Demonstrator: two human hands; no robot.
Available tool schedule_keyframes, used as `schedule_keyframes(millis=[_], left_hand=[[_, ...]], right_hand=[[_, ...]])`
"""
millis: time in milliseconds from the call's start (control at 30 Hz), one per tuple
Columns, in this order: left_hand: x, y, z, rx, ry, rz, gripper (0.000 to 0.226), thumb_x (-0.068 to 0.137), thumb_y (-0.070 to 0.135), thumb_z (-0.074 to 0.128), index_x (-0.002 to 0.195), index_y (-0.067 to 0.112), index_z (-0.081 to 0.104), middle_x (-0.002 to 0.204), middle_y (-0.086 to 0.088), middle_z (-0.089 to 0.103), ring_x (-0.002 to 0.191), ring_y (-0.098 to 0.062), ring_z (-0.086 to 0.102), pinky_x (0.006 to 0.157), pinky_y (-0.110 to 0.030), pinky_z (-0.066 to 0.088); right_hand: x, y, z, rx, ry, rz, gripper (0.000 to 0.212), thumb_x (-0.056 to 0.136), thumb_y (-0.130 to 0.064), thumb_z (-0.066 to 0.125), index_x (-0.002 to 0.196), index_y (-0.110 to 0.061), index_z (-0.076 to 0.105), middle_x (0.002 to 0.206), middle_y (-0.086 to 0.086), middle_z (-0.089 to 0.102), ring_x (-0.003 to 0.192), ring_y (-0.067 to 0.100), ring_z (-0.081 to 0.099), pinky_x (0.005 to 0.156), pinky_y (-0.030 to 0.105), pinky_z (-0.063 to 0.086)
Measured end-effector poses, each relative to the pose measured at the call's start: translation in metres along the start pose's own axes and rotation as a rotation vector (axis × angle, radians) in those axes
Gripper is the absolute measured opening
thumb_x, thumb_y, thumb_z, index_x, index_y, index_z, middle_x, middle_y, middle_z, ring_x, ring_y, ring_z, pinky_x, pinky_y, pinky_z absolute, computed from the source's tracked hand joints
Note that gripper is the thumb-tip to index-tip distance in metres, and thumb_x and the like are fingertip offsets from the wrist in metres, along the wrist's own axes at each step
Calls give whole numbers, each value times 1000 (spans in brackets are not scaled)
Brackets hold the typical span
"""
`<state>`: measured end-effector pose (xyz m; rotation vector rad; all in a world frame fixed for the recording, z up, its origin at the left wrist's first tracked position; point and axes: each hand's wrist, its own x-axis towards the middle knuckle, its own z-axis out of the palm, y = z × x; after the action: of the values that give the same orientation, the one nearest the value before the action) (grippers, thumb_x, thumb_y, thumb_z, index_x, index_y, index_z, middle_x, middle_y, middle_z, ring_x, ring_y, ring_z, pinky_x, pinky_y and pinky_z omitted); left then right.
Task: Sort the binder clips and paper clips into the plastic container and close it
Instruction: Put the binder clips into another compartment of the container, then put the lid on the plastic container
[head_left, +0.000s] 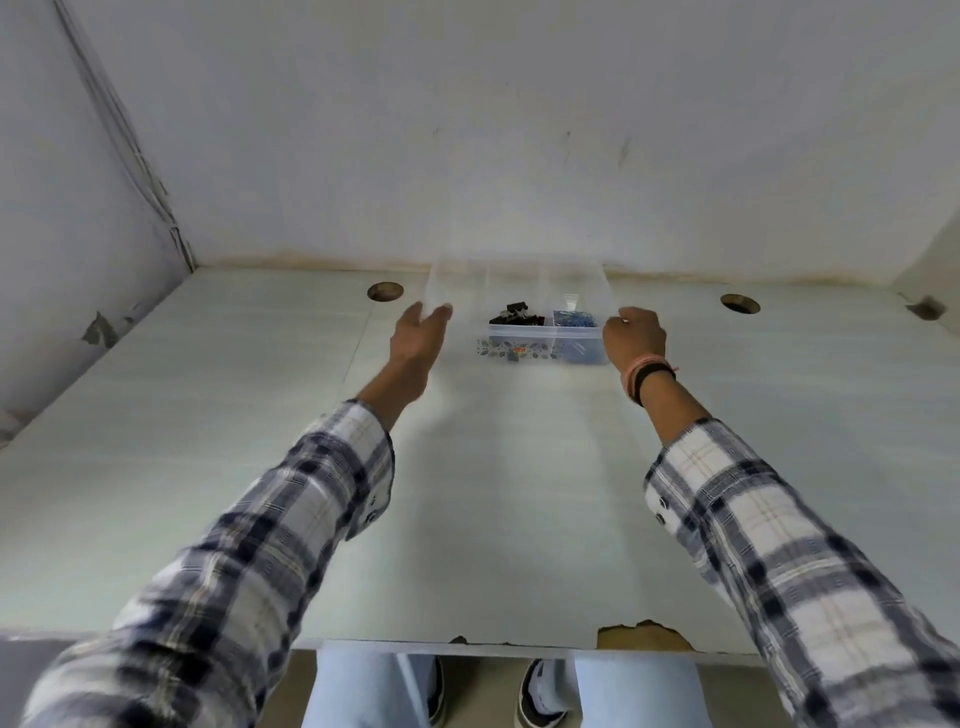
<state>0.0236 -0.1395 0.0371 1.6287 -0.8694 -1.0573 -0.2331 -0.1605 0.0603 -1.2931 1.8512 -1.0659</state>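
A clear plastic container (540, 347) with a flower print on its front stands at the far middle of the table. Black binder clips (514, 315) lie in its middle compartment and blue paper clips (574, 318) in its right one. The clear lid (519, 280) is up, tilted over the back of the container, and looks blurred. My left hand (420, 335) pinches the lid's left edge between thumb and fingers. At the lid's right edge my right hand (635, 335) grips with curled fingers.
The pale table (493, 493) ends at a white back wall (493, 156), with a side wall on the left. Two round cable holes (385, 291) (740, 303) sit left and right of the container. The near table edge is chipped (644, 635).
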Motion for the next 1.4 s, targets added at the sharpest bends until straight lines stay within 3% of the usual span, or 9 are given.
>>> schedule_keyframes(millis=[267,333,367,467,600,833,1000,1233,1400], left_hand=[[-94,-26,-25,-130,25,57,66,93,58,53,141,13,57,145,-12,58,134,-33,53,115,-50,42],[-127,-36,-33,-177,40,70,64,95,55,53,142,12,57,146,-11,58,135,-31,53,117,-50,40],[-143,-42,-36,-200,49,81,63,96,54,53,142,11,57,145,-9,59,134,-29,54,117,-49,40],[-187,-60,-47,-235,56,127,42,103,46,49,123,14,67,126,-5,69,117,-20,64,107,-39,50],[-226,-74,-55,-232,45,137,27,108,35,43,94,30,67,96,13,69,93,-8,64,87,-27,52],[-233,-84,-60,-264,95,132,32,105,28,49,128,15,67,107,16,69,104,-4,64,91,-22,50],[-228,-85,-62,-275,115,109,25,103,24,53,114,13,72,104,6,73,99,-14,66,84,-25,51],[-223,-89,-63,-280,158,104,28,101,24,55,114,7,72,100,2,72,96,-19,65,81,-29,55],[-221,-82,-56,-298,319,138,27,96,25,57,111,9,72,107,-2,72,95,-16,62,91,-32,51]], right_hand=[[-72,31,-27,35,76,-38,39,88,-3,46,120,17,56,126,37,57,119,46,56,95,57,50],[-100,44,-35,42,75,-78,31,81,-9,45,89,10,69,94,35,65,121,28,46,78,45,55],[-114,51,-39,33,82,-89,22,77,-13,44,66,-5,61,71,22,55,85,17,28,71,33,46],[-154,75,-51,39,99,-157,27,83,-16,46,57,-13,40,60,9,34,67,23,34,69,32,37],[-193,91,-65,44,136,-257,32,95,-19,50,98,10,63,90,33,65,81,48,59,85,57,55],[-220,92,-74,53,134,-243,34,101,-21,54,126,-2,66,122,15,71,110,28,67,97,29,50],[-203,100,-87,53,128,-239,41,94,-37,52,91,0,69,91,25,72,90,45,67,88,55,57],[-175,125,-106,-632,161,-132,37,95,-26,62,119,1,63,122,25,62,117,44,55,94,48,47],[-161,133,-102,-681,150,-148,27,91,-8,60,67,-5,47,82,23,57,79,41,60,64,32,42]])
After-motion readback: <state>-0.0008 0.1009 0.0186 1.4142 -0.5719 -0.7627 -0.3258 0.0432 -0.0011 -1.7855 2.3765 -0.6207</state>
